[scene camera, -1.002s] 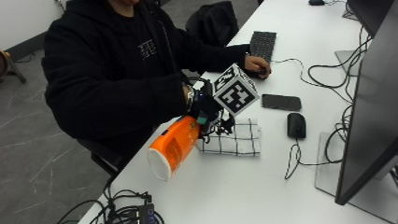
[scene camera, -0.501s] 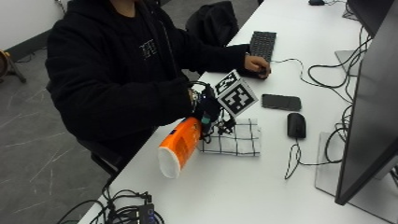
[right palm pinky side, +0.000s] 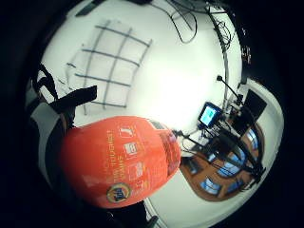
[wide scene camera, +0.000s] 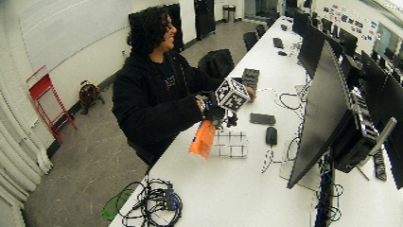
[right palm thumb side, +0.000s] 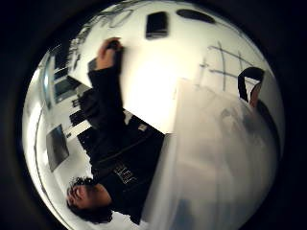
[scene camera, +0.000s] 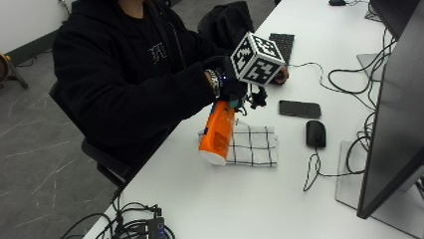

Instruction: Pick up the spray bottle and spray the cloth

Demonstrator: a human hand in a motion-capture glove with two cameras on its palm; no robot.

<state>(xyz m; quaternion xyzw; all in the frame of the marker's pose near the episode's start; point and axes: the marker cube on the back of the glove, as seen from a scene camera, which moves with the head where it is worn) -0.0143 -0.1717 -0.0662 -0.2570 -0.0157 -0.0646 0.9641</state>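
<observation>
The black-gloved right hand (scene camera: 232,87) has its grip clamped on the head of the orange plastic spray bottle (scene camera: 218,133), lifted beside the white checked cloth (scene camera: 252,145) on the white table (scene camera: 265,199). Next, probably: aim the nozzle at that cloth and squeeze.

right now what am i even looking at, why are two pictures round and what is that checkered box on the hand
No machine here: a person sits at a white table, and their gloved right hand carries tracking gear. The two round pictures come from small cameras on that palm; the other two are room cameras. The hand holds an orange spray bottle by its top, base hanging low over the edge of a white checked cloth. Also on the table: a phone, a mouse, a keyboard and a monitor. The bare hand rests near the keyboard.
</observation>
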